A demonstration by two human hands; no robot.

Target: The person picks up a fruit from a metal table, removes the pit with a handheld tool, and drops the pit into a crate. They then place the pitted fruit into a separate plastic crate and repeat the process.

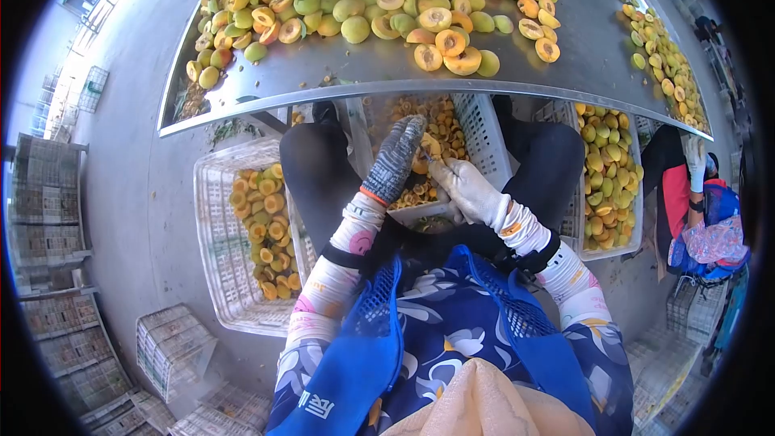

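Observation:
My left hand [398, 160], in a grey knit glove, is held over the white crate [487, 139] between my knees. Its fingers close on an apricot half [430, 146], cut face showing. Right beside it, my right hand [468, 189] in a pale glove has its fingers curled, with the fingertips at the fruit's lower edge. Something small and thin shows at those fingertips; I cannot tell what it is. Below both hands, orange apricot pieces [454, 123] fill the crate.
A metal table [323, 73] with heaped apricots [387, 0] stands in front. White crates with apricot halves flank me, one at left [211, 234] and one at right [636, 226]. Another person [710, 226] sits at far right. Stacked crates [48, 210] line the left.

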